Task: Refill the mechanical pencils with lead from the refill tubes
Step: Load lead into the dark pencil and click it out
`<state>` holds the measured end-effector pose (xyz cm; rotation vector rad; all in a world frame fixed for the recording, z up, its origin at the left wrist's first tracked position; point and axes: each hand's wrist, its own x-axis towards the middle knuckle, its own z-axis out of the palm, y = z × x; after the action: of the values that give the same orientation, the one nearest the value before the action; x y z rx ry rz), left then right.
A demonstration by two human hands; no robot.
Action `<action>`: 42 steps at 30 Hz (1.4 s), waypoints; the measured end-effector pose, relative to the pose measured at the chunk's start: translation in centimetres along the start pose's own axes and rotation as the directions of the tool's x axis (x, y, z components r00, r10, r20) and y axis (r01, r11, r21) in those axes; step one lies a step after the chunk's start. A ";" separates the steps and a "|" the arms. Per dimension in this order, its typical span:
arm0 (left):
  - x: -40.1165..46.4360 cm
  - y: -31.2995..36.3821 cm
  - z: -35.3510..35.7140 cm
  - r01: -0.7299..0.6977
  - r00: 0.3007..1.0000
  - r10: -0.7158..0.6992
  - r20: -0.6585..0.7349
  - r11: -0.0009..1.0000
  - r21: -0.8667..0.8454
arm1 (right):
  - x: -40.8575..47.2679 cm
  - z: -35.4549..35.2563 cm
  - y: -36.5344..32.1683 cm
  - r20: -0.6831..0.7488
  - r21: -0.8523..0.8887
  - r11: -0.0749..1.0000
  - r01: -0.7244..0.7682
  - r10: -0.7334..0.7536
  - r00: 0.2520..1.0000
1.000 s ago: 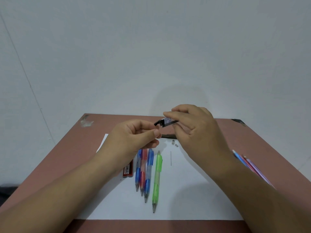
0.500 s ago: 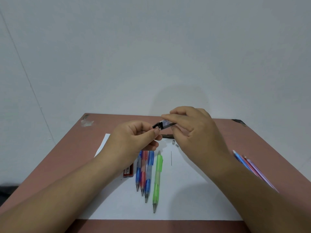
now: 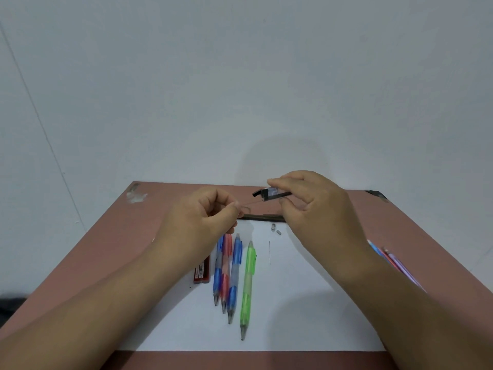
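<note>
On the bench (image 3: pixel 106 236), a red refill tube (image 3: pixel 201 272) lies at the left of the white paper (image 3: pixel 306 303). The left hand (image 3: pixel 198 225) pinches a thin lead (image 3: pixel 249 203), fingers together on it. Four mechanical pencils (image 3: pixel 234 273) lie side by side below. A loose lead (image 3: pixel 269 252) lies just right of them. The right hand (image 3: pixel 312 206), raised, grips a black refill tube (image 3: pixel 269 194) with its lid open. More pencils (image 3: pixel 392 263) lie at the far right.
</note>
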<state>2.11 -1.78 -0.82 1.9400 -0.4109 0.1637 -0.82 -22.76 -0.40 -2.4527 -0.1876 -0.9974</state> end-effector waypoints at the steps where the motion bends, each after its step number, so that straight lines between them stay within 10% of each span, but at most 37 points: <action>1: -0.1 0.1 -0.1 -0.008 1.000 0.008 -0.005 0.999 0.031 | 0.0 0.0 0.0 -0.010 0.013 1.000 -0.020 0.021 1.000; 42: 1.0 -0.8 -1.0 -0.007 0.993 0.011 -0.113 1.000 0.028 | 0.0 -1.1 -1.4 0.197 0.254 0.893 -0.372 0.329 0.924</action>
<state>3.39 -0.80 -0.83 1.9450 -0.3435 0.2855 -1.91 -22.08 0.85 -2.1875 0.0615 -0.5834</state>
